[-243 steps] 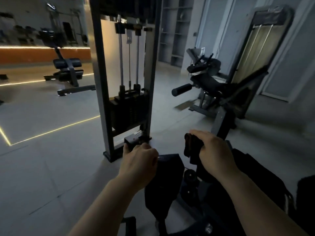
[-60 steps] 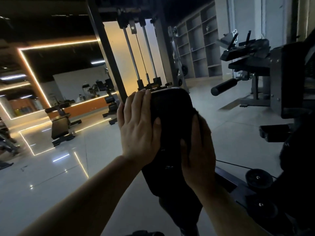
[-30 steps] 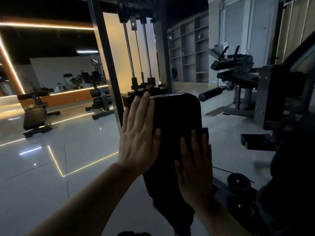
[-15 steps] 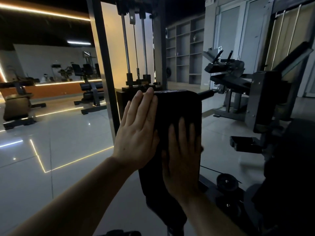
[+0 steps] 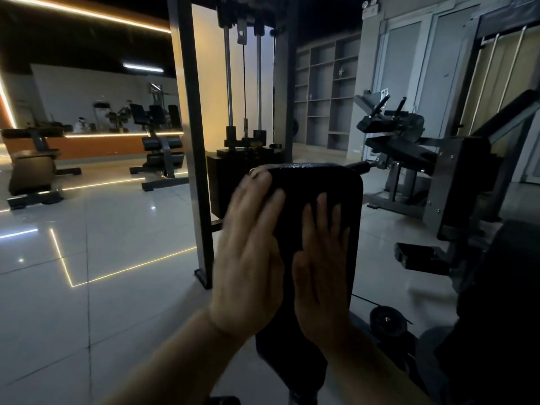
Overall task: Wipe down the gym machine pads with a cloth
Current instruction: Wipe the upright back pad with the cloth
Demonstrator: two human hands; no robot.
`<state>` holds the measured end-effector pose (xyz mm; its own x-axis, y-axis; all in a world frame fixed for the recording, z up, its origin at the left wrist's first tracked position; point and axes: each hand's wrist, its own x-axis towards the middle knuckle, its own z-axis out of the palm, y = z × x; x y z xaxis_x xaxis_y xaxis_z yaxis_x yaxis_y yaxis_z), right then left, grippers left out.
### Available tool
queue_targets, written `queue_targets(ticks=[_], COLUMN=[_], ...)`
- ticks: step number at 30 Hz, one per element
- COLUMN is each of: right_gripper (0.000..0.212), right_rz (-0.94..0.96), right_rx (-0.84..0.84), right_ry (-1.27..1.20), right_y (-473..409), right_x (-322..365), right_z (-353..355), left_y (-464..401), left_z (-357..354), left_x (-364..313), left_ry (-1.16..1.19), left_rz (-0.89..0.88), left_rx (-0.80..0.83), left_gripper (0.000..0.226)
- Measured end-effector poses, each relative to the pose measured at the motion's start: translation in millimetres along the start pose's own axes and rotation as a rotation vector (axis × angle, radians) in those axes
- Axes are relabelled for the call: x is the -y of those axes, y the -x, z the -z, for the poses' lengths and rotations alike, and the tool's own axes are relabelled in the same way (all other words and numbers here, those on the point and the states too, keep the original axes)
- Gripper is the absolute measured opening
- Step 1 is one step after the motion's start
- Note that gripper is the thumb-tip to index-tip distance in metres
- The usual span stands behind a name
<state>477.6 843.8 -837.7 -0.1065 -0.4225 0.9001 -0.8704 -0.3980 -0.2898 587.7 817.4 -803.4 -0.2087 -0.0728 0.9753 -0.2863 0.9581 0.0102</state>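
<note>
Step in hand: wiping the face of the pad (image 5: 336, 182), a dark upright cushion on the near machine, standing just in front of the weight stack (image 5: 245, 171) and its steel frame (image 5: 191, 141).

Left hand (image 5: 248, 258) is lying flat on the pad's left edge, fingers straight and reaching to the top corner; it is blurred, so it is probably sweeping. It is grasping nothing, only pressing.

Right hand (image 5: 320, 276) is pressing flat on the middle of the pad, fingers straight and spread, pointing up. Nothing is curled round anything.

Cloth (image 5: 287, 229): a dark fold seems to be showing between the two hands, against the pad face. Light is poor and cloth and pad are both black, so its outline is uncertain; which palm is pinning it cannot be told.

Progress, as judged: the upper face is being worked; the lower part of the pad, below the wrists, and the other padded parts on the right look not yet reached.

Next move calls for: keeping the palms flat with even pressure, carrying the stroke down the face and over the rounded edges, then shifting to the neighbouring pads. Risk: the cloth slipping off unseen.
</note>
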Motion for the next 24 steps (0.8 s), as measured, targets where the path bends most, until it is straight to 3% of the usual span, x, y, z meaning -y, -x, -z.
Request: queue_targets(ticks=[2, 4, 7, 12, 16, 24], right_gripper=[0.055, 0.051, 0.038, 0.043, 0.064, 0.049], right_rz=[-0.004, -0.023, 0.037, 0.038, -0.017, -0.017], right_rx=[-0.004, 0.003, -0.087, -0.171, 0.007, -0.022], right_ry=[-0.245, -0.44, -0.273, -0.027, -0.135, -0.243], right_y=[9.4, 13.6, 4.6, -40.3, -67.2, -60.7], right_x=[-2.8, -7.7, -16.5, -38.1, -37.3, -34.3], right_z=[11.3, 29.4, 49.2, 58.7, 51.4, 49.6], left_y=[26.9, 48.2, 58.7, 77.1, 90.7, -42.3], left_z=[-17.0, -38.6, -62.6, -63.1, -46.4, -48.0], left_x=[-20.3, -24.2, -22.2, -24.4, -16.7, -2.7], left_ry=[0.022, -0.114, -0.445, -0.59, -0.596, -0.598], left_rz=[-0.034, -0.013, 0.025, 0.098, 0.125, 0.17], left_rx=[0.088, 0.228, 0.33, 0.314, 0.347, 0.084], left_gripper=[0.042, 0.053, 0.059, 0.065, 0.055, 0.054])
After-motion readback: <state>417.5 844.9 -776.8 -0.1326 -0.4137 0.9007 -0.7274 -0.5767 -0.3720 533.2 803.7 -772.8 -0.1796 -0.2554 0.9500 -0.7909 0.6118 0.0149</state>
